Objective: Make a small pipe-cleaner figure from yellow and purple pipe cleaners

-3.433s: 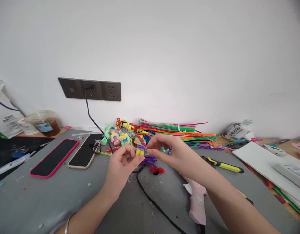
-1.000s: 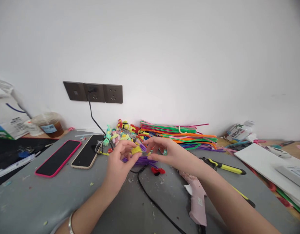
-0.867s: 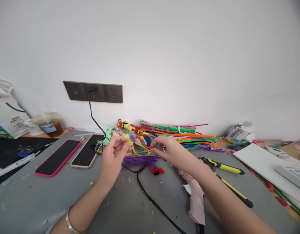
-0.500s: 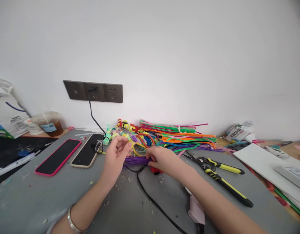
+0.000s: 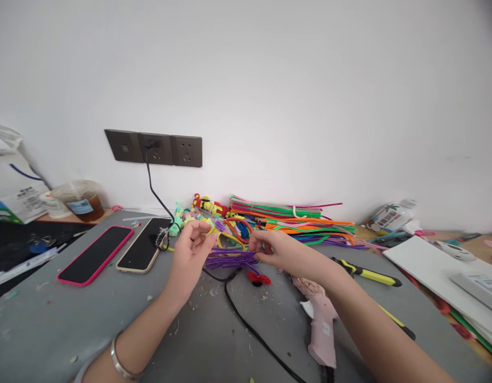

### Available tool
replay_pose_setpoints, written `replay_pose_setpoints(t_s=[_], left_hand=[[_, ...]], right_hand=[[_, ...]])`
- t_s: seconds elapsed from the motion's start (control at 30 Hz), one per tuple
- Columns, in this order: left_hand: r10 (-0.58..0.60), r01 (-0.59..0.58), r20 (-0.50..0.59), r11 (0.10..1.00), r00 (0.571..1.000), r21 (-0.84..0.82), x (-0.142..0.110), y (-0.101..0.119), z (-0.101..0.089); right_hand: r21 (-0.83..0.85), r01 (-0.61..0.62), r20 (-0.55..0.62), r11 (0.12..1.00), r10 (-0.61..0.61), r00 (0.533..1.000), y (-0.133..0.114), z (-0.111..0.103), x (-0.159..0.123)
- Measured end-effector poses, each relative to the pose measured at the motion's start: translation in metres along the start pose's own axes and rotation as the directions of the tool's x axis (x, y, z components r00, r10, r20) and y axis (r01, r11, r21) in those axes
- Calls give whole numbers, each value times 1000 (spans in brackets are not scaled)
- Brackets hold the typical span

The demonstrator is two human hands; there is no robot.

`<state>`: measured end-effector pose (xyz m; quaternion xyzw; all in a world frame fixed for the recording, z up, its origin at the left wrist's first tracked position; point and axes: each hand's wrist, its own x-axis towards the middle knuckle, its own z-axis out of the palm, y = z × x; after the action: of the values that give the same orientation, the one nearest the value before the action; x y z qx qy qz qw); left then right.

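Observation:
My left hand (image 5: pixel 190 252) pinches a yellow pipe cleaner (image 5: pixel 232 241) bent into loops, with a small purple coil (image 5: pixel 220 226) at its top. To the right, my right hand (image 5: pixel 275 248) has its fingers curled toward the thumb beside the far side of the yellow loop. What its fingertips hold, if anything, I cannot make out. Below and between the hands lies a bunch of purple pipe cleaners (image 5: pixel 230 259). A small red and black piece (image 5: pixel 259 279) rests on the grey mat under my right hand.
A pink glue gun (image 5: pixel 322 330) lies by my right forearm, which partly covers yellow-and-black pliers (image 5: pixel 374 275). A black cable (image 5: pixel 246 322) crosses the mat. Bundled pipe cleaners (image 5: pixel 278 207) and small figures (image 5: pixel 202 203) line the wall. Two phones (image 5: pixel 96 256) lie left, near a drink cup (image 5: pixel 84 205).
My right hand has moved slightly right and up, away from my left hand. The glue gun and red piece show more, while the pliers are more covered. My left hand stays nearly still.

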<state>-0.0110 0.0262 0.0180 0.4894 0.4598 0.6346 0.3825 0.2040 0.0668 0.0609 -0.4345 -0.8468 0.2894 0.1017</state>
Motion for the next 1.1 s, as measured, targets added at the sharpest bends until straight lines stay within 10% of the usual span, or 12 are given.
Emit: replay_pose_setpoints(t_s=[0.83,1.1], left_hand=[[42,-43,94,999,995,17,-5,-3,2],[-27,17,236,999,971,48,-5,-4,2]], right_hand=[[202,-57,-126,978,84,989,14,-2,5],[721,37,-50,692,-1,999,-3,-12,1]])
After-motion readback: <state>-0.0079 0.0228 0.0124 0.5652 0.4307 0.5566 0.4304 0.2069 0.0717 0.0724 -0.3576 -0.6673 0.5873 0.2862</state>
